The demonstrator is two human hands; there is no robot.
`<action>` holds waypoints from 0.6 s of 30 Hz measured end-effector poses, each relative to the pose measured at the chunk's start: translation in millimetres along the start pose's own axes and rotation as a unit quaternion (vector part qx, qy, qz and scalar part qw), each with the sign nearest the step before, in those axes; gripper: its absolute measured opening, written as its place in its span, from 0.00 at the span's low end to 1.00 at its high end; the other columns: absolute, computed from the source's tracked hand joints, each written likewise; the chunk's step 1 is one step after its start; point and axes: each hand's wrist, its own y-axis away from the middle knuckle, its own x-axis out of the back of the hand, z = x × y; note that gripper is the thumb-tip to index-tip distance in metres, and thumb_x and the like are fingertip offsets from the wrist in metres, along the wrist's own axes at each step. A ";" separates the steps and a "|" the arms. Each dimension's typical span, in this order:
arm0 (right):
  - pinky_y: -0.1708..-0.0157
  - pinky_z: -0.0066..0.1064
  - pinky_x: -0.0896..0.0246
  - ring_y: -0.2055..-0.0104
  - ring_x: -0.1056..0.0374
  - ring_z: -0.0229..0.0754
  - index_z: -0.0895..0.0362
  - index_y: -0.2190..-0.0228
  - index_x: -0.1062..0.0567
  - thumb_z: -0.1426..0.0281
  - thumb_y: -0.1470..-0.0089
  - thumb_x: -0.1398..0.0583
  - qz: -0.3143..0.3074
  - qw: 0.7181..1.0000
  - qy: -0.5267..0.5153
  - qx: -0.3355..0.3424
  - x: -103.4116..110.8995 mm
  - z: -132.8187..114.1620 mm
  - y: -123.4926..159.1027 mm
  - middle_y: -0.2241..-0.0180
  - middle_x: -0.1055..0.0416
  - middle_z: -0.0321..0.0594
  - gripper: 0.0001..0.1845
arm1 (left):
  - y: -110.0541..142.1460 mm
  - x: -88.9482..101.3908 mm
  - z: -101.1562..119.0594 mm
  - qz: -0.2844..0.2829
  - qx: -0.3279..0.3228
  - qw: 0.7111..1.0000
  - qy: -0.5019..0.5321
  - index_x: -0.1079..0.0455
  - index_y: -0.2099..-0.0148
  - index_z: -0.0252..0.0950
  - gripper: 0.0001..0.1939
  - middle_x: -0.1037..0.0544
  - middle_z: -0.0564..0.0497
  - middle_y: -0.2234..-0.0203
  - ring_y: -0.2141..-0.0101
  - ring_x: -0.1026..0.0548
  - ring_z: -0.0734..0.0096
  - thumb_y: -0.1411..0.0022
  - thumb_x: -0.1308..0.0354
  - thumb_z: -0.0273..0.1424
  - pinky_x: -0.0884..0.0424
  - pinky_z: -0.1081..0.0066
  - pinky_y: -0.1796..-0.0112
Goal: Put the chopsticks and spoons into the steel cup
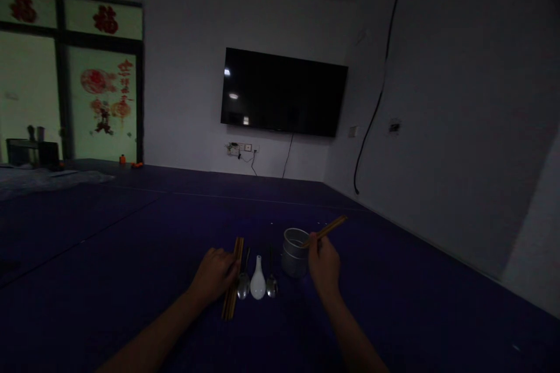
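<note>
My right hand (324, 262) is closed around a pair of wooden chopsticks (335, 224), tilted with their lower ends at the rim of a grey cylindrical holder (294, 265). Near the middle, a bundle of several wooden chopsticks (229, 304) lies on the dark blue surface. My left hand (215, 273) has its curled fingers on that bundle; the grip is partly hidden. Just right of the bundle lie a metal spoon (244, 287), a white soup spoon (258, 284) and a second metal spoon (272, 287), side by side with bowls toward me.
The dark blue surface (144, 233) stretches to the back wall, where a television (284, 93) hangs above sockets and cables. Clear plastic sheeting (48, 179) lies at the far left, with small orange items (122, 159) near the door. A black cable (371, 122) hangs on the right wall.
</note>
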 end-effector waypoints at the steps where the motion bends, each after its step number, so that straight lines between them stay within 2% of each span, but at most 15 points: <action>1: 0.73 0.32 0.47 0.72 0.33 0.46 0.57 0.72 0.30 0.51 0.42 0.58 -0.005 1.000 0.006 0.001 -1.1 1.6 0.1 0.74 0.28 0.46 0.28 | -0.1 0.3 0.2 -0.005 0.001 1.000 0.001 0.30 0.69 0.36 0.18 0.24 0.48 0.73 0.69 0.29 0.66 0.34 0.59 0.31 0.42 0.66 0.64; 9: 0.69 0.33 0.44 0.68 0.33 0.46 0.57 0.73 0.29 0.51 0.42 0.57 0.007 0.999 0.039 0.022 -6.8 11.8 2.0 0.71 0.29 0.47 0.28 | -0.9 3.5 1.1 -0.041 0.017 0.999 0.004 0.29 0.69 0.36 0.18 0.23 0.48 0.73 0.68 0.28 0.66 0.34 0.59 0.31 0.41 0.67 0.65; 18: 0.63 0.35 0.43 0.59 0.34 0.50 0.61 0.57 0.29 0.49 0.44 0.52 0.022 1.000 -0.018 -0.007 -11.2 15.9 1.1 0.63 0.30 0.50 0.30 | -0.7 1.6 1.0 -0.050 0.034 0.998 -0.005 0.29 0.68 0.36 0.17 0.23 0.47 0.71 0.67 0.27 0.65 0.35 0.57 0.32 0.40 0.66 0.64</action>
